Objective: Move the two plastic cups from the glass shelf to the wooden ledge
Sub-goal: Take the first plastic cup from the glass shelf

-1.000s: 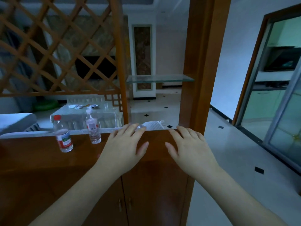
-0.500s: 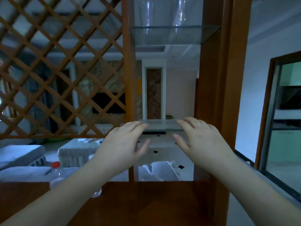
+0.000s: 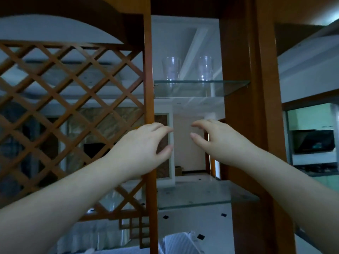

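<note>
Progress: nothing moved yet, by the look of it. Both clear plastic cups stand upright on the upper glass shelf (image 3: 201, 88), left cup (image 3: 171, 68) and right cup (image 3: 205, 67), well apart from each other, each set back from the shelf's front edge. The wooden ledge is not in view.

Hands: left hand (image 3: 145, 145) and right hand (image 3: 218, 142) raised side by side below the shelf, both empty, fingers loosely curled and spread wide enough to take a cup. Neither touches cup or glass.

Left to do, as I judge it: reach up, take both cups, bring them down, set them on the ledge.

Room: the bay is narrow, bounded by a slim wooden post (image 3: 149, 107) on the left and a broad wooden column (image 3: 238, 107) on the right. Lattice panel (image 3: 69, 110) fills the space left of the post. A lower glass shelf (image 3: 192, 200) juts out beneath the forearms, its edge the thing to clear on the way down. Open air above the cups up to the wooden top.
</note>
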Action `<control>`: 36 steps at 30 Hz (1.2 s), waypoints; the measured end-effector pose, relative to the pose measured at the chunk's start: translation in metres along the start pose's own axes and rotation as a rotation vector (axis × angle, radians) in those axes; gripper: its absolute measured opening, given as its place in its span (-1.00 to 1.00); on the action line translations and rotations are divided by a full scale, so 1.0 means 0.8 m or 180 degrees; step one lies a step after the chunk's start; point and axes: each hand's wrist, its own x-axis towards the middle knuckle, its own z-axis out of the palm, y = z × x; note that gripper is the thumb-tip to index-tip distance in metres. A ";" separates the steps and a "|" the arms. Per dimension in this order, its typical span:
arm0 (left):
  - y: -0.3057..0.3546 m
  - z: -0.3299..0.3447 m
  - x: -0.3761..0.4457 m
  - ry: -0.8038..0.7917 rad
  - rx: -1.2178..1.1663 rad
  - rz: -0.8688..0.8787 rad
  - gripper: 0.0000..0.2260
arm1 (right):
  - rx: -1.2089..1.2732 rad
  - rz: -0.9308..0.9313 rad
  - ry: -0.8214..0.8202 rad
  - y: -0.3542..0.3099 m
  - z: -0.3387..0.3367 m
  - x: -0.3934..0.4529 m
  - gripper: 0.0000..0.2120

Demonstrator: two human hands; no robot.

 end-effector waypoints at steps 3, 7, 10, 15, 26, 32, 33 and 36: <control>-0.012 -0.006 0.026 0.0087 -0.0067 0.0020 -0.53 | 0.0143 -0.0010 -0.0027 0.012 -0.009 0.030 -0.54; -0.020 -0.008 0.059 0.0227 0.0051 0.0040 -0.51 | 0.0041 -0.0172 0.0191 0.034 -0.030 0.064 -0.56; -0.017 -0.005 0.086 0.0344 -0.0030 0.0029 -0.51 | 0.0122 -0.0312 0.0367 0.053 -0.054 0.091 -0.58; 0.000 0.002 0.131 0.0499 -0.0087 0.0072 -0.50 | 0.0260 -0.0466 0.0944 0.085 -0.081 0.140 -0.62; 0.003 0.018 0.230 0.0617 -0.0072 -0.0065 -0.48 | 0.0695 0.0068 0.1347 0.112 -0.077 0.245 -0.30; 0.001 0.025 0.239 0.0599 -0.0184 -0.0294 -0.46 | 0.1592 0.0708 0.1035 0.123 -0.069 0.280 -0.10; 0.003 0.026 0.238 0.0601 -0.0189 -0.0290 -0.46 | 0.1713 0.0722 0.1015 0.124 -0.069 0.283 -0.08; 0.003 0.028 0.237 0.0598 -0.0208 -0.0268 -0.46 | 0.1883 0.0796 0.0859 0.122 -0.070 0.288 -0.03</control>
